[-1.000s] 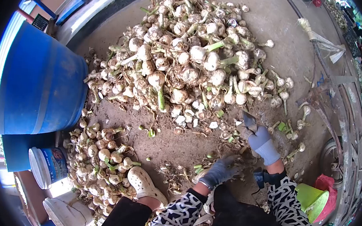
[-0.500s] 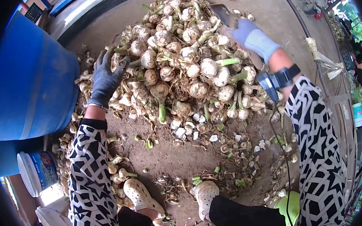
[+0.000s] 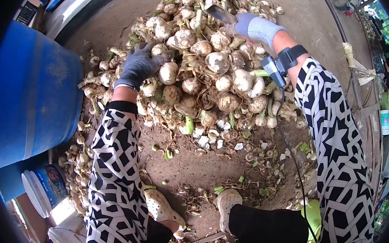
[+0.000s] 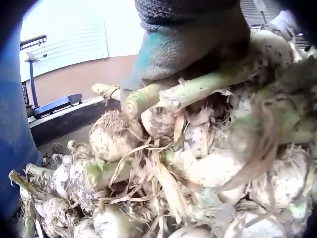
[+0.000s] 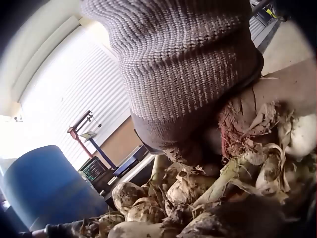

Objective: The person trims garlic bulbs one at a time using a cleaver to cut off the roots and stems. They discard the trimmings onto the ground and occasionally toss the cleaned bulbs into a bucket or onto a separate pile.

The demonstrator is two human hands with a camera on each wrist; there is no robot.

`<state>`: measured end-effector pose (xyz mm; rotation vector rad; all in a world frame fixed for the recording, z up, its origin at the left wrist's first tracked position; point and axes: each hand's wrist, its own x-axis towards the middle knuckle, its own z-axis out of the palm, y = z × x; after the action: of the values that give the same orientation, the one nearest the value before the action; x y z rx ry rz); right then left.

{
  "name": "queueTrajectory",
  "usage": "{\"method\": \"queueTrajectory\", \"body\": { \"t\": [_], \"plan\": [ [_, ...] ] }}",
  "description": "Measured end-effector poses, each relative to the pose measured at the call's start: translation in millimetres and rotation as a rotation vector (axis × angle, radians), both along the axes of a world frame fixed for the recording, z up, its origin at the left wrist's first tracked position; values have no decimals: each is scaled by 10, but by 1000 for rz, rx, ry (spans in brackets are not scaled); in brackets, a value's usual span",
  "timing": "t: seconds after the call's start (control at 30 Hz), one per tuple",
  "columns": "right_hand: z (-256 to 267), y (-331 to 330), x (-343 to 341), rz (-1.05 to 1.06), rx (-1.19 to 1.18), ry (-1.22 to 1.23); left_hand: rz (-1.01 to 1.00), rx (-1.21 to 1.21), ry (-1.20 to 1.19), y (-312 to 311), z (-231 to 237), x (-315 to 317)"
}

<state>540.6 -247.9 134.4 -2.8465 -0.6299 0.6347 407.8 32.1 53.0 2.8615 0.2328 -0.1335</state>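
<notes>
Left hand [image 3: 139, 64] shifted over bulbs [image 3: 168, 74], grip unclear; right hand [image 3: 256, 27] holds bladed tool [image 3: 220, 14]; pail label [image 3: 53, 184] illegible

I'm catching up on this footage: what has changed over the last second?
The left hand has moved forward onto the left side of the garlic heap; the right hand has moved forward to its far side, keeping hold of the flat-bladed tool. Whether the left hand grips anything is unclear. The blue tub stays beside the heap.
</notes>
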Motion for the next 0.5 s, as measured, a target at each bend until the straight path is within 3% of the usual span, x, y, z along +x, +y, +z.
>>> {"method": "queueTrajectory", "body": {
  "t": [0.03, 0.1, 0.23, 0.3, 0.37, 0.43, 0.5],
  "plan": [
    [-68, -28, -94, 28, 15, -15, 60, -105, 105, -114, 147, -101],
    [-157, -66, -269, -33, -20, -3, -23, -76, 43, -220, 131, -296],
    [-273, -279, -618, -41, -13, 147, 42, -164, 4, -330, -3, -687],
    [-434, -240, -900, 15, -144, 142, 5, -181, 43, -521, 15, -897],
    [-423, -230, -1310, 45, -109, 76, 20, -187, 122, -764, 53, -1156],
    [-532, -269, -1547, -6, -53, 171, 19, -283, 63, -973, 19, -1442],
    [-589, -282, -1862, 55, -146, 149, 44, -330, 18, -1174, -125, -1697]
  ]
}}
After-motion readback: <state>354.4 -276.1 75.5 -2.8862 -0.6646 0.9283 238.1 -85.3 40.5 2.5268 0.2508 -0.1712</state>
